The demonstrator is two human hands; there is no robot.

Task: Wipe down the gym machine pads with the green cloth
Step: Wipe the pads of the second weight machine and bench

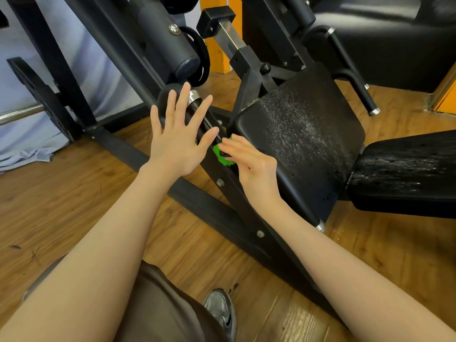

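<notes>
Both bare forearms reach forward from the bottom of the view. The left hand point(176, 134) is raised with its back to the camera, palm forward, all five fingers straight and spread wide, holding nothing; its fingertips lie in front of a black handle point(195, 104) with a chrome ring. Just right of its thumb, the right hand point(249, 159) is turned palm down with the wrist bent, and its fingers curl around the green cloth point(220, 154), a small bunched wad showing past the fingertips. The cloth sits against the left edge of the black seat pad point(303, 134), which slopes away to the right of that hand and shows a pale speckled film. Further right lies a second pad point(404, 169). Below the wrists, the black frame bar point(222, 211) runs across the wooden floor point(61, 206).
</notes>
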